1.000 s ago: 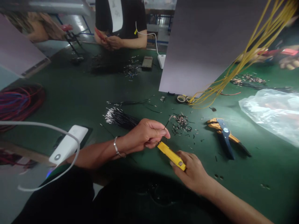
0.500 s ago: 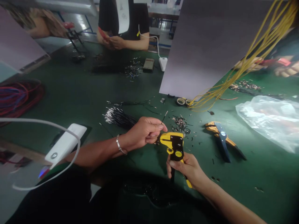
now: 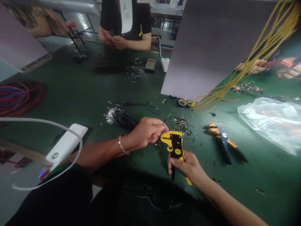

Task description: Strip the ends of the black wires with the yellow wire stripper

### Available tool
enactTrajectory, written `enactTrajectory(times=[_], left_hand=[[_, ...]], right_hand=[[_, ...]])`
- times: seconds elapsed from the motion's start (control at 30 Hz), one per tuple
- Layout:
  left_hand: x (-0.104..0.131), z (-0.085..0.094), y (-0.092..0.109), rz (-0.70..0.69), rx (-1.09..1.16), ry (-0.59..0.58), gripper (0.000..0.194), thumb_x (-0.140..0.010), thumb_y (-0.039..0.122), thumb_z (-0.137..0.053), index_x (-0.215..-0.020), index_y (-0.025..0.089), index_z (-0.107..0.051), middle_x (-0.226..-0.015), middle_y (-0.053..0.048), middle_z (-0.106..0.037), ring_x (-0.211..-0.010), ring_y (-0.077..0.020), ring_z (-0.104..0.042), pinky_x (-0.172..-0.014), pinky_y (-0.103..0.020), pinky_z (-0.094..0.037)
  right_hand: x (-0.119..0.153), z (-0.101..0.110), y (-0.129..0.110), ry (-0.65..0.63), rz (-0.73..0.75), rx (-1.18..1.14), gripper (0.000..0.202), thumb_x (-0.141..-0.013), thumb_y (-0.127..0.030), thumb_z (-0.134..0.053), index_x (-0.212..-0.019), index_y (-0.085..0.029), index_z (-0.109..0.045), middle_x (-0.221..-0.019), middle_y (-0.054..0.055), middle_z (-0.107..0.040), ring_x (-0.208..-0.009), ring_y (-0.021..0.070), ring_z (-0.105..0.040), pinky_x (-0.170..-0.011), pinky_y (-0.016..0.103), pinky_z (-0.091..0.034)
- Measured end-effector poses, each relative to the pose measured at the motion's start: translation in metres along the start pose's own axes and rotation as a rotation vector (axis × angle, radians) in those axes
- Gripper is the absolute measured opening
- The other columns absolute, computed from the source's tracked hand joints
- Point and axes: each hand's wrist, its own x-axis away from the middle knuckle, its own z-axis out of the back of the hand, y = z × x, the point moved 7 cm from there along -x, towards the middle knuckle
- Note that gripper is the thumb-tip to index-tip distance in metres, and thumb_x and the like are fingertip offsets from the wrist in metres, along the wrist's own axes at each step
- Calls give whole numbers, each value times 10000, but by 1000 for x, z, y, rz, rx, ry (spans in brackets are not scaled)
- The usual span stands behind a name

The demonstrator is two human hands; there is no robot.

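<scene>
My left hand (image 3: 146, 131) pinches a thin black wire (image 3: 166, 119) between thumb and fingers; its tip sticks up to the right. My right hand (image 3: 188, 168) grips the handles of a yellow and black wire stripper (image 3: 174, 145), held upright with its head right beside my left fingertips. A bundle of black wires with bared ends (image 3: 118, 117) lies on the green table (image 3: 82, 94) just behind my left hand. A pile of cut insulation bits (image 3: 182, 124) lies right of the wire tip.
A second stripper with blue and orange handles (image 3: 223, 139) lies to the right, near a clear plastic bag (image 3: 272, 121). Yellow wires (image 3: 237, 73) hang over tape rolls (image 3: 184, 102). A white power bank (image 3: 67, 142) sits left. A person (image 3: 124, 23) works across the table; red wire coils (image 3: 17, 97) lie far left.
My right hand turned the yellow stripper from lying flat to upright and brought its head up close to my left fingertips. My left hand stayed in place with the wire.
</scene>
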Motion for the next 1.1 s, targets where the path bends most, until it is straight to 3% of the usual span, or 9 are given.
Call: enactTrajectory(times=[0.33, 1.1], left_hand=[[-2, 0, 0, -7, -30, 11, 130, -791, 154, -583, -702, 95, -657, -420, 67, -314, -375, -25, -243, -389, -195, -175], [-3, 2, -2, 3, -41, 29, 124, -758, 203, -635, -708, 92, -662, -414, 80, -287, -375, -24, -236, -396, -190, -164]], right_hand=[[-3, 7, 5, -9, 2, -29, 257, -844, -390, -618, -777, -142, -610, -577, 37, -654, -559, 154, -547, -562, 289, -360], [-6, 6, 2, 19, -97, -176, 314, -745, -434, -705, -720, -139, -601, -586, 32, -646, -505, 150, -584, -511, 281, -436]])
